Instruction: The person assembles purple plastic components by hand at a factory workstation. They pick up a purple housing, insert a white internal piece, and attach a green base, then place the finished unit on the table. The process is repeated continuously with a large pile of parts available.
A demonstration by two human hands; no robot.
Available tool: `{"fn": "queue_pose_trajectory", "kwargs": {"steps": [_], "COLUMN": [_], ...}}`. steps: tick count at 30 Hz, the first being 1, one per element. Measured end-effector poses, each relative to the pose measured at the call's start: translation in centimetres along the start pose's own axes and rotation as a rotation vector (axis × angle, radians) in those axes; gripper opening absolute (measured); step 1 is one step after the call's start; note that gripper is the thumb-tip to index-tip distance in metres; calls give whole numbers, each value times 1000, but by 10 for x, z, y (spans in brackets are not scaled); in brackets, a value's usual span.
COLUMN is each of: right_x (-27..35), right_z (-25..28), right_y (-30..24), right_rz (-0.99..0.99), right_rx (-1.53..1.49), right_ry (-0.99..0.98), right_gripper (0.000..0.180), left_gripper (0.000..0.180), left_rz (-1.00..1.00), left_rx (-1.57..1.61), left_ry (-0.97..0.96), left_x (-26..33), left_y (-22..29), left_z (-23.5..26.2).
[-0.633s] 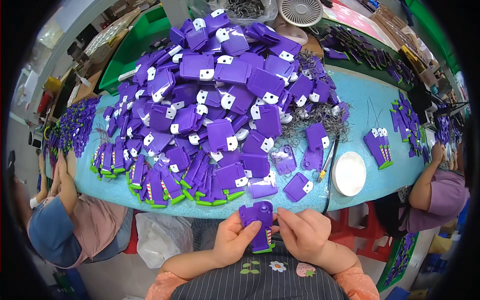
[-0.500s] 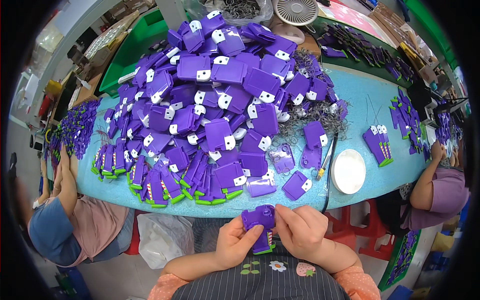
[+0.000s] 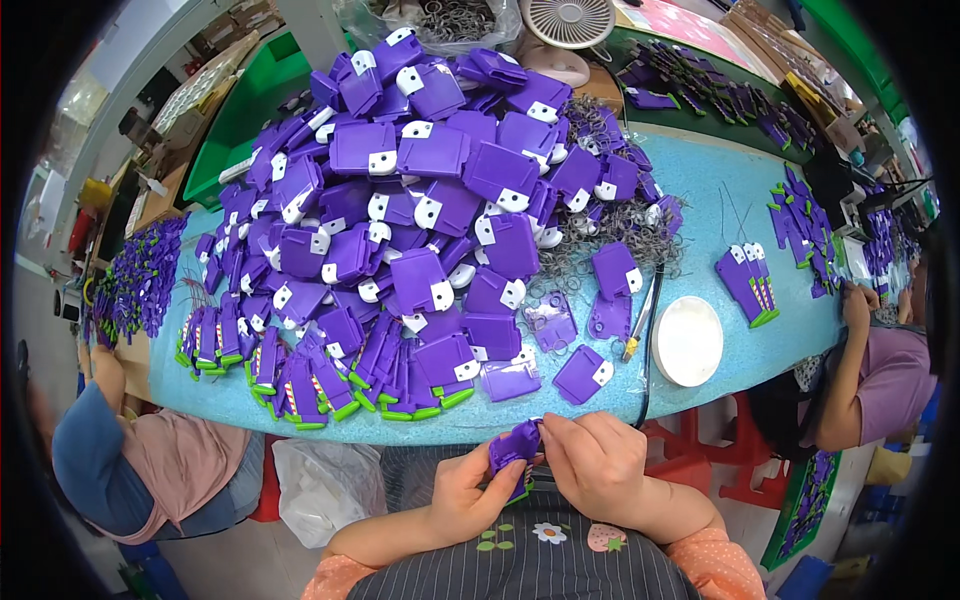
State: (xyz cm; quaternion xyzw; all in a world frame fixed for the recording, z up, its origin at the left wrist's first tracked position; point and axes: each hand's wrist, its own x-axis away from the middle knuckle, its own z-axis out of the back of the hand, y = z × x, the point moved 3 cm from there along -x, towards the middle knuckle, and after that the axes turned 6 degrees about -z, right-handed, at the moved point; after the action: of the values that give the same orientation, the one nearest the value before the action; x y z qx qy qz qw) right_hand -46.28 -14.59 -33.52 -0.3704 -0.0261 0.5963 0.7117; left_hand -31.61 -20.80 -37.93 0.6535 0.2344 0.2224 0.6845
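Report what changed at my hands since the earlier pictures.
The held purple piece has turned, showing less of its broad face. Your left hand still grips it; your right hand stays at its upper end. The purple pile and white dish lie unchanged.

A pale blue worktop (image 3: 700, 190) spreads across the middle of the room, brightly lit. At eleven o'clock I see a light-coloured post (image 3: 308, 25) rising; just past twelve, a pale round fan (image 3: 568, 22). Red stools (image 3: 745, 450) stand at four; grey floor (image 3: 228, 555) shows at seven.
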Motion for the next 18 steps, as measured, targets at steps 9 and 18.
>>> {"fn": "queue_pose_trajectory", "kwargs": {"steps": [9, 18], "right_x": [5, 12], "right_z": [-1, -2], "right_y": [3, 5], "right_rz": [2, 3], "right_rx": [17, 127], "right_ry": [-8, -30], "right_gripper": [17, 13], "left_gripper": [25, 25], "left_rz": [94, 45], "left_rx": [213, 123], "left_ry": [31, 41], "left_x": [3, 4], "left_y": [-5, -5], "left_z": [-2, -6]}}
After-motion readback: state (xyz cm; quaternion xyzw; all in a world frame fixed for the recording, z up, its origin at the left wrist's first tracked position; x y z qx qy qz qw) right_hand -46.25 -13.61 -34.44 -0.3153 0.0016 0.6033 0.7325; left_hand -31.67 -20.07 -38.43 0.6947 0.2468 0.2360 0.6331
